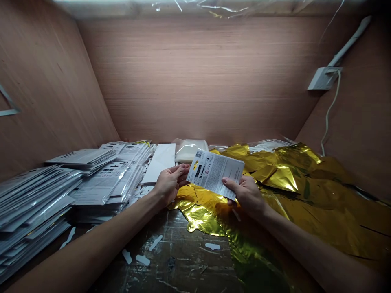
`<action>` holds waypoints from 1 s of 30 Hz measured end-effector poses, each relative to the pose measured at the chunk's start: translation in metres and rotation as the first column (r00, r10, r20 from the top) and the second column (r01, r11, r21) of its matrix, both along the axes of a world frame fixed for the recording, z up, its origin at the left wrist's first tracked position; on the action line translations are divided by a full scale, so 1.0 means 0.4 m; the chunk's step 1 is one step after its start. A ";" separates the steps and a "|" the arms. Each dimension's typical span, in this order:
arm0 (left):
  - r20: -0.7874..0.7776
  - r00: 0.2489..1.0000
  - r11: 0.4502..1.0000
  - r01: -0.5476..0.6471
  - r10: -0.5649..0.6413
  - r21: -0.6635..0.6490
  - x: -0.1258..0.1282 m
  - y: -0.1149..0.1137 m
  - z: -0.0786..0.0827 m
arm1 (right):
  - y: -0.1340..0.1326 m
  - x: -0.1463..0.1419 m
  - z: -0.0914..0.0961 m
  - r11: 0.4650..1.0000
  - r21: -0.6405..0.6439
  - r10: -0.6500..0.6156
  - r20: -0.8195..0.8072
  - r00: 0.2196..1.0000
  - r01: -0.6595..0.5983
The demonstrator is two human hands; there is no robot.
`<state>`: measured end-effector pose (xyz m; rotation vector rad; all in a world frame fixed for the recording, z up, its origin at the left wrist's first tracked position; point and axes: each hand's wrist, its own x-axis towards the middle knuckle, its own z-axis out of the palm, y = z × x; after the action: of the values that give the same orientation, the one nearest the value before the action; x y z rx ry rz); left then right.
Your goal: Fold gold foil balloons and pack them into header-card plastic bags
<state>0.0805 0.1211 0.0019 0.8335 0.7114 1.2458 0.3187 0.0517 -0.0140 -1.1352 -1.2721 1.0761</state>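
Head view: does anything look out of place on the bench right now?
Yes: small white tabs lie loose on the scratched dark worktop, away from the packet stacks, so they look spilled. The gold foil also lies crumpled in a heap.

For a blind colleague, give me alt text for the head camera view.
A left hand and right hand hold a white printed card with small symbols above crumpled gold foil. Stacks of white printed packets in clear plastic lie to the left, inside a pinkish wood-paneled enclosure.
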 end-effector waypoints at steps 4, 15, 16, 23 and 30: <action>-0.001 0.999 0.999 0.033 -0.033 0.032 0.002 -0.008 -0.004 | -0.004 -0.002 -0.003 1.000 0.003 -0.018 -0.008 1.000 0.018; 0.103 0.987 0.992 0.123 -0.123 0.003 0.035 -0.057 -0.005 | -0.033 -0.064 0.017 0.997 -0.034 0.067 0.051 0.996 -0.065; 0.122 0.989 0.996 0.089 -0.088 0.000 0.033 -0.054 0.001 | -0.033 -0.062 0.021 0.995 -0.034 0.094 0.067 0.993 -0.092; 0.184 0.981 0.997 -0.057 0.065 -0.045 0.014 -0.021 0.010 | -0.034 -0.019 0.044 0.993 0.093 0.063 0.125 0.990 -0.075; 0.212 0.977 0.999 0.042 -0.035 -0.027 0.059 -0.093 -0.013 | -0.057 -0.065 0.050 0.984 0.162 -0.103 0.187 0.977 0.073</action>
<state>0.1042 0.0841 -0.0032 0.6734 0.5390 1.2635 0.2927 0.0288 0.0062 -1.1886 -1.4184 0.8004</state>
